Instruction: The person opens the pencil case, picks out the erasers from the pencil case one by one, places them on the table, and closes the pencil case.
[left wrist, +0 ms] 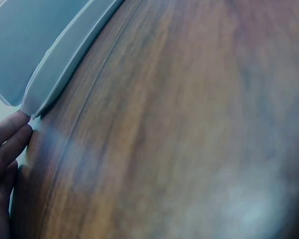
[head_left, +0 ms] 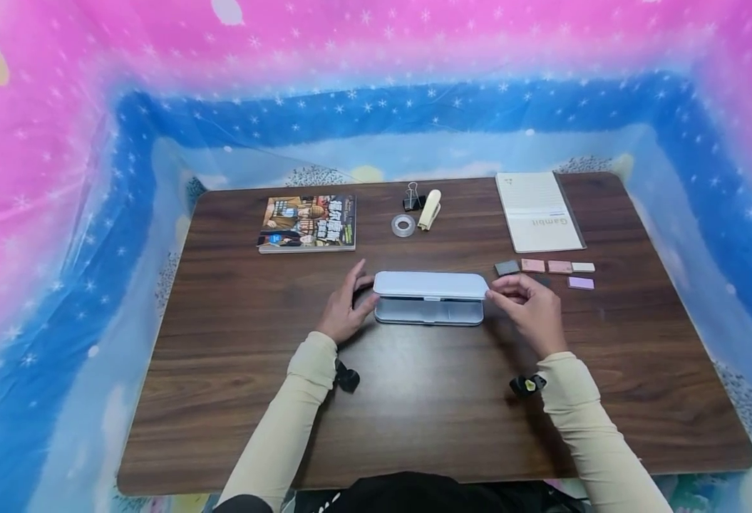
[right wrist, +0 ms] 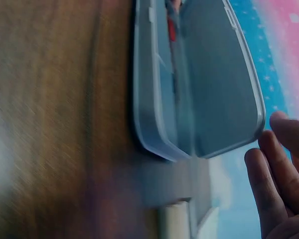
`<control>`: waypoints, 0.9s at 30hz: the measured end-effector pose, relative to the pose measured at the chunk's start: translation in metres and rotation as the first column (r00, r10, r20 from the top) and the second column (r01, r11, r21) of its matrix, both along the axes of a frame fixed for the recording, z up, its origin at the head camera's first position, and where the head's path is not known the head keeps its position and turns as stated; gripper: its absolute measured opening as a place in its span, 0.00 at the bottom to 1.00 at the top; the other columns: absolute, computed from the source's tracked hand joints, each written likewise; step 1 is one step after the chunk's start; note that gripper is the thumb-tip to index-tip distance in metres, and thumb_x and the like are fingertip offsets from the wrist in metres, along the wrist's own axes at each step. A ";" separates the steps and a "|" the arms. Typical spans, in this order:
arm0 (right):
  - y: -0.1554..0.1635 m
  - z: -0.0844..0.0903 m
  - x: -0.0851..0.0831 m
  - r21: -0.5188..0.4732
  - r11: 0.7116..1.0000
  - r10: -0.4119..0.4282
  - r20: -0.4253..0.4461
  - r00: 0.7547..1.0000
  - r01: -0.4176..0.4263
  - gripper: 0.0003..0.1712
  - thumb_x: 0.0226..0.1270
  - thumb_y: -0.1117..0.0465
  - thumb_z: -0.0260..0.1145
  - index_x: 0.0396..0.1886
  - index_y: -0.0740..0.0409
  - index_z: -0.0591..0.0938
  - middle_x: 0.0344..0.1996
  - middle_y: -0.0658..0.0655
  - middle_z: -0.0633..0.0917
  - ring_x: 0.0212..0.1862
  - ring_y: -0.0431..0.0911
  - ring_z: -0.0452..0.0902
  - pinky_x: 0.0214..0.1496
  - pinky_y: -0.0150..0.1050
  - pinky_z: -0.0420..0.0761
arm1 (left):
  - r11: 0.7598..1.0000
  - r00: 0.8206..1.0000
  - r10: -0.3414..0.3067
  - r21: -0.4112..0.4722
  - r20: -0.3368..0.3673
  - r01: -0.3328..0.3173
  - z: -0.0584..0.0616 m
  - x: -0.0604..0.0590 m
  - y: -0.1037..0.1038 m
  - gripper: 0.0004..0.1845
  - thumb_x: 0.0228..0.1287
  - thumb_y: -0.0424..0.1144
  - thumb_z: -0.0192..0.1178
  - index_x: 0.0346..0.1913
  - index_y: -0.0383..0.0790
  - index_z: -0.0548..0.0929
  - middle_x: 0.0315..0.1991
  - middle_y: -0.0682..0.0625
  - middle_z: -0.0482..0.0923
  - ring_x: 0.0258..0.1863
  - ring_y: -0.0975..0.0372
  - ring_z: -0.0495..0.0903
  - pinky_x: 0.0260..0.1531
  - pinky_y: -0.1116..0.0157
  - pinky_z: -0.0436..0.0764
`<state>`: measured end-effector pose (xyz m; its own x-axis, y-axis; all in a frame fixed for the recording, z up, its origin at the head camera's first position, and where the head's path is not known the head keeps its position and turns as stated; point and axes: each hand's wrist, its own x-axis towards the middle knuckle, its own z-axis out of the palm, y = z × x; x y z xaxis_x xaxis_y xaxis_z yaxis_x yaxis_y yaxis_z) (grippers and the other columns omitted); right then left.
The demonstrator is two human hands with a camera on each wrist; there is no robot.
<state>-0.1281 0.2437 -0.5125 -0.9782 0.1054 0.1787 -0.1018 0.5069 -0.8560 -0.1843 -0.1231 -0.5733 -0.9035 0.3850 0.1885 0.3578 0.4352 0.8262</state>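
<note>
Fingers [head_left: 358, 283] of both hands at open case [head_left: 430, 296] lid ends, touching.

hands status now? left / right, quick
Left hand: open, straight fingers touching the left end of the pencil case.
Right hand: fingers at the raised lid's right end; whether they pinch it cannot be told.

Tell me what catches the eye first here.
At the middle of the wooden table, a pale blue case stands half open, the left hand and right hand touching its lid ends. Behind lie a comic book, a tape roll and a notebook.
</note>
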 end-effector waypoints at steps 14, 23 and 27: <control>0.001 -0.032 0.006 0.020 0.997 0.071 0.071 0.995 -0.073 0.16 0.61 0.70 0.81 0.43 0.63 0.82 0.37 0.61 0.89 0.36 0.36 0.84 0.37 0.21 0.83 | 1.000 0.998 -0.017 -0.019 0.053 0.018 0.004 -0.003 0.000 0.56 0.61 0.41 0.79 0.84 0.38 0.53 0.69 0.46 0.79 0.73 0.53 0.73 0.77 0.51 0.64; 0.001 -0.032 -0.001 0.011 0.996 0.086 0.143 0.986 -0.088 0.20 0.60 0.70 0.81 0.46 0.64 0.79 0.38 0.63 0.89 0.36 0.36 0.85 0.39 0.23 0.84 | 0.999 0.999 -0.021 -0.033 0.045 0.022 0.003 -0.005 0.001 0.58 0.57 0.40 0.81 0.84 0.38 0.54 0.69 0.46 0.79 0.72 0.53 0.74 0.75 0.49 0.66; -0.001 -0.027 -0.002 0.028 0.994 0.100 0.196 0.976 -0.107 0.21 0.61 0.70 0.80 0.48 0.64 0.78 0.38 0.62 0.90 0.38 0.42 0.86 0.39 0.23 0.83 | 0.999 0.998 -0.028 -0.043 0.055 0.030 0.004 -0.004 0.001 0.58 0.56 0.40 0.82 0.83 0.38 0.54 0.69 0.45 0.78 0.72 0.52 0.73 0.75 0.49 0.67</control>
<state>-0.1300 0.2430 -0.5399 -0.9999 -0.0016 -0.0133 0.0104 0.5346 -0.8450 -0.1885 -0.1225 -0.5691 -0.9001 0.4181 0.1224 0.3264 0.4610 0.8252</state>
